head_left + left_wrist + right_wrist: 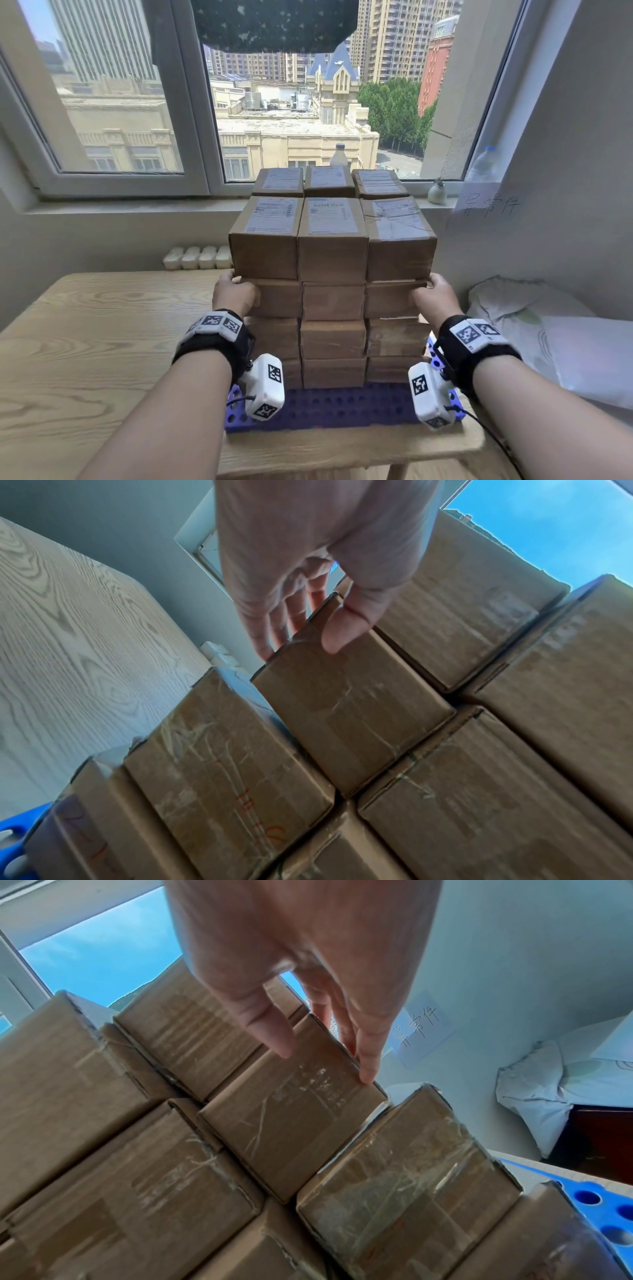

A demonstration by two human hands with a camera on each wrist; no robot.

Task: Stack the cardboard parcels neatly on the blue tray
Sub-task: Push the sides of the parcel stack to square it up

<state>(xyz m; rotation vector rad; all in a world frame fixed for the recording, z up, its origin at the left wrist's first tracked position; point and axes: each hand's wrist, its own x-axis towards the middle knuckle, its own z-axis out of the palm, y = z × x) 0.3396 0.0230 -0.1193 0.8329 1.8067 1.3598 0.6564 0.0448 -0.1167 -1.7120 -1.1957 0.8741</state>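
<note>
Brown cardboard parcels [332, 240] stand stacked several layers high, three across, on the blue perforated tray [342, 407]. My left hand [234, 293] is at the stack's left side, on the left parcel [281, 298] just under the top layer. In the left wrist view that hand [298, 647] lays straight fingers along the side of the parcel [349, 718], thumb on its front face. My right hand [433, 294] mirrors this on the right parcel [387, 298]. In the right wrist view that hand's [325, 1064] straight fingers lie along the parcel's [294, 1123] outer side, thumb on its front.
The tray sits at the front right of a light wooden table [85, 342]. Behind the stack is a windowsill with a white bottle [340, 156], a clear bottle [484, 164] and a small vase [437, 192]. Bedding [548, 325] lies right of the table. A paper note [486, 205] hangs on the wall.
</note>
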